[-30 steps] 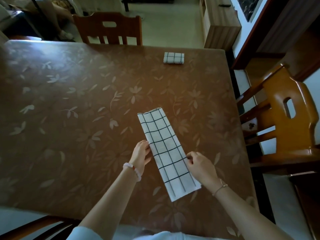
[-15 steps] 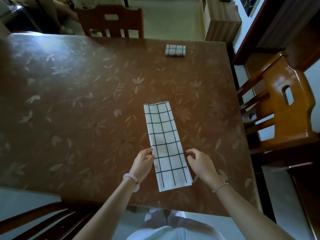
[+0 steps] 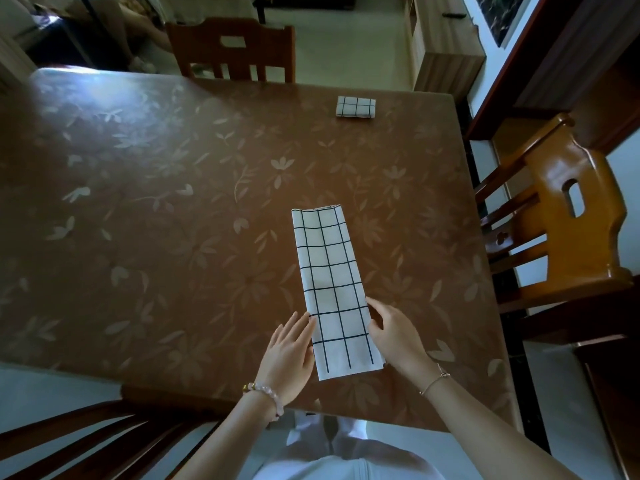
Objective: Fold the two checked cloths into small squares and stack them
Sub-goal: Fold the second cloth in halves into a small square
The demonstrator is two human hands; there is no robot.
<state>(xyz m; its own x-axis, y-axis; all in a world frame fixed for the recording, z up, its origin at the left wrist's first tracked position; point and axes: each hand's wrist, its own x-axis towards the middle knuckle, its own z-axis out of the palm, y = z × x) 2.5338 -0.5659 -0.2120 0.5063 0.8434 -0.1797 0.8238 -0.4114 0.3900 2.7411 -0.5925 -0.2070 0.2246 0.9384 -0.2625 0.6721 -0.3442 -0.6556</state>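
A home dining room: a brown tabletop (image 3: 173,202) under a leaf-patterned cover, wooden dining chairs (image 3: 568,216) drawn up on several sides, a pale wood cabinet (image 3: 446,46) by the wall, tiled floor (image 3: 346,39) beyond.

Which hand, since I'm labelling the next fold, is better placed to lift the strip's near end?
Right, probably. The right hand curls its fingers against the strip at its right edge, ready to pinch; the left hand lies flat, fingers straight, along the left edge. Both are equally close.

Left hand (image 3: 289,355) and right hand (image 3: 394,336) reach forward, fingers (image 3: 300,326) loosely extended.
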